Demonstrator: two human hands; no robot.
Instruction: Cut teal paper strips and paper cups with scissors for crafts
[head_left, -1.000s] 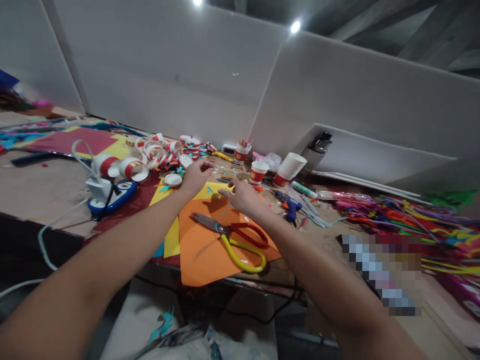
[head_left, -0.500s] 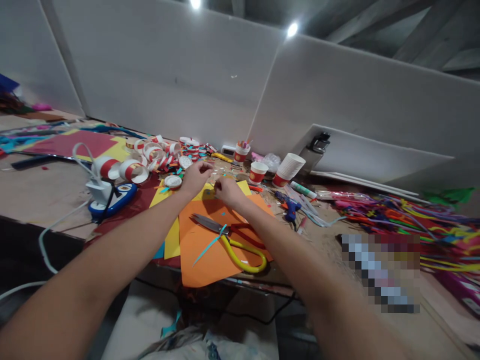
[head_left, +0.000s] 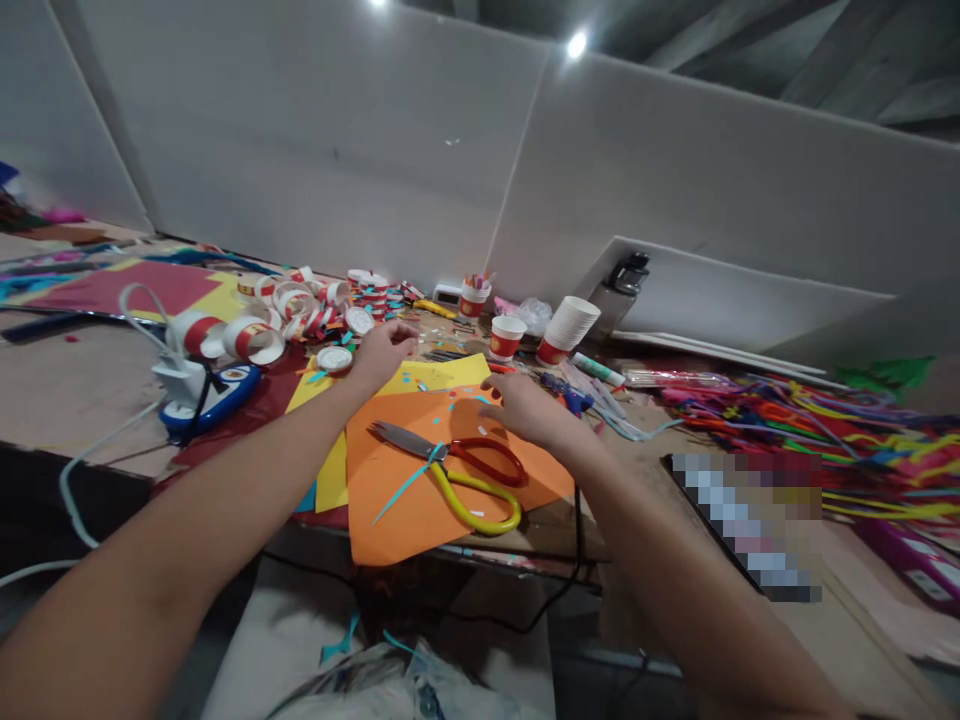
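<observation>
My left hand [head_left: 382, 352] hovers above the back edge of the yellow paper [head_left: 442, 376], fingers curled together; whatever may be in them is hidden. Over the right part of the orange paper [head_left: 397, 530] is my right hand [head_left: 521, 405], its thumb and fingers apart and nothing visible in them. Small cyan and white scraps lie below it. Scissors [head_left: 450, 465] with one red and one yellow handle rest on the orange paper, a thin cyan strip [head_left: 405, 487] across them. A white round lid-like disc [head_left: 334, 359] is beside my left wrist.
Cut red-and-white cup rings [head_left: 259, 340] pile up at left, near a blue power strip [head_left: 210, 400]. Paper cups [head_left: 568, 325] stand stacked at the back, beside a single cup [head_left: 507, 338]. A bottle [head_left: 621, 290], glue gun [head_left: 574, 398] and colourful pipe cleaners [head_left: 795, 425] are to the right.
My right hand has moved right and toward me, away from my left hand, and its fingers have opened. The left hand stays near the paper's back edge. The view has shifted slightly.
</observation>
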